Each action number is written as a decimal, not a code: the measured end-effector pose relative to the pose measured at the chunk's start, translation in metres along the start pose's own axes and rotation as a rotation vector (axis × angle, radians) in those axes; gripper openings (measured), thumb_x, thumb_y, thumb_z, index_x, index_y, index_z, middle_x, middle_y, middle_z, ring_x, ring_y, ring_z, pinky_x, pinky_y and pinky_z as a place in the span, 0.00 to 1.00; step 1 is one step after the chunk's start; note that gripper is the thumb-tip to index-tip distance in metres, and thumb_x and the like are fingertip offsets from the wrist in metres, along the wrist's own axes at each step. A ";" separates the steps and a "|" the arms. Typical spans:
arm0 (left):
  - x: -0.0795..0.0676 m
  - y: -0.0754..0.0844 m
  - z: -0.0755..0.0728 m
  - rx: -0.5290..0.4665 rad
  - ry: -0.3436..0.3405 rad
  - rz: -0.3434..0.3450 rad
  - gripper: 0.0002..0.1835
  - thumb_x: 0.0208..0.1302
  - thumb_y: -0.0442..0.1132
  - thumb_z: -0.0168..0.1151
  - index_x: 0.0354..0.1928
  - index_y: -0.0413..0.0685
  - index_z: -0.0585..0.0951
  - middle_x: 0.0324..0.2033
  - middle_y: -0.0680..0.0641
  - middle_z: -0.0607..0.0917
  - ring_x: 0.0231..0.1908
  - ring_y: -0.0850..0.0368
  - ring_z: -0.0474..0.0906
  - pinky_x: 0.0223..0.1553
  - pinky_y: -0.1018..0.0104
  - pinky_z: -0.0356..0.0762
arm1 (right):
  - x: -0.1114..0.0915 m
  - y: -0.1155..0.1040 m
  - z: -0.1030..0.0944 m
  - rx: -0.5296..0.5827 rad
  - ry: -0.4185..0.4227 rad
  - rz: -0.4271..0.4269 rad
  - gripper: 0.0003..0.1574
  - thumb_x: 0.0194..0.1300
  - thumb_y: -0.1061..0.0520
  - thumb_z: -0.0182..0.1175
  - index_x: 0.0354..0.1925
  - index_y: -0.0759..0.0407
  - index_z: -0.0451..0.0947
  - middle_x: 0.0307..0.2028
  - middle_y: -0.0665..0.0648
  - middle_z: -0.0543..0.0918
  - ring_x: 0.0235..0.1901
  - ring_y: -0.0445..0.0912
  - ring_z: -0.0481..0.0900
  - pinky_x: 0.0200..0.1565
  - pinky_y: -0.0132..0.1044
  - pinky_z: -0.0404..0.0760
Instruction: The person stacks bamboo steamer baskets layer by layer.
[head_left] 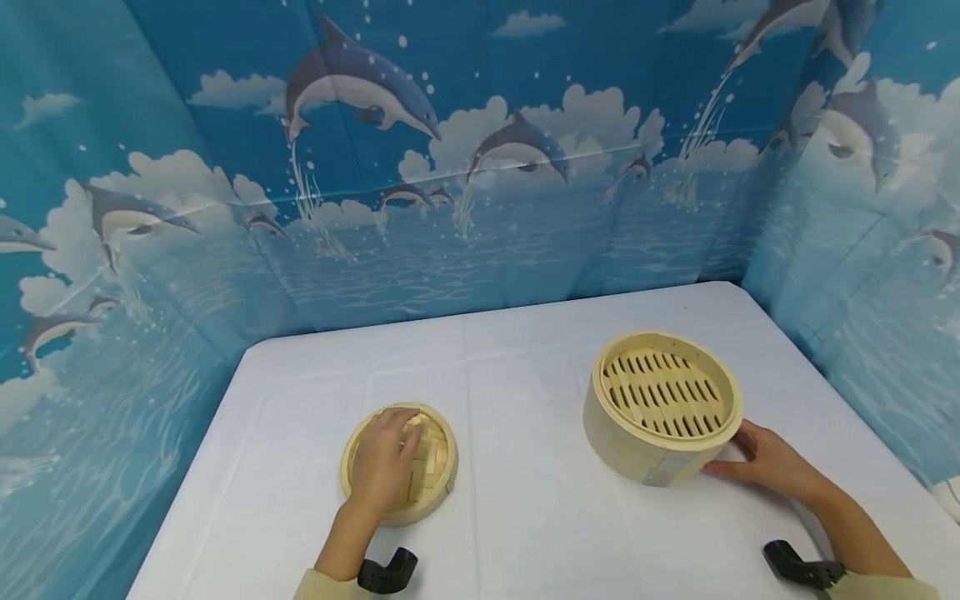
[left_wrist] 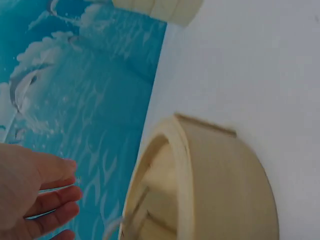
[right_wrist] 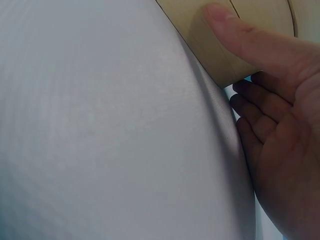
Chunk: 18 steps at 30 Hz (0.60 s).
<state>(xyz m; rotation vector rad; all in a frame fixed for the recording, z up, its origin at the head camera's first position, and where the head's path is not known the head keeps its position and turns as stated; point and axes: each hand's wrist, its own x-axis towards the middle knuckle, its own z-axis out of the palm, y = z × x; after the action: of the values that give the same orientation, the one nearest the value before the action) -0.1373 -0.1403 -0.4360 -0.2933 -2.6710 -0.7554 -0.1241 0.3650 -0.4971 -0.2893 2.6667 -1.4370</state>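
Black wrist mounts (head_left: 388, 575) are showing nearest, left hand (head_left: 384, 462) hovering loosely spread over a bamboo lid (head_left: 433, 475), right hand (head_left: 772, 462), thumb and fingers apart, touching a bamboo steamer (head_left: 618, 437).

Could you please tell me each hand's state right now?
Left hand: open over the round lid, holding nothing.
Right hand: open, touching the side of the bamboo steamer.
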 end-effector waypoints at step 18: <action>-0.017 -0.040 0.006 0.008 0.061 0.092 0.07 0.52 0.34 0.68 0.34 0.40 0.85 0.31 0.51 0.79 0.33 0.57 0.77 0.34 0.64 0.77 | -0.003 0.003 0.001 -0.035 0.004 -0.084 0.50 0.53 0.55 0.68 0.68 0.60 0.55 0.58 0.26 0.55 0.57 0.21 0.46 0.51 0.11 0.47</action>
<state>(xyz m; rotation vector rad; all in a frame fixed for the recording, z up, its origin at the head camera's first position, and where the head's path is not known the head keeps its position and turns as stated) -0.1346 -0.1725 -0.4659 -0.3821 -2.5833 -0.7141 -0.1219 0.3667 -0.5002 -0.4066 2.7155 -1.4156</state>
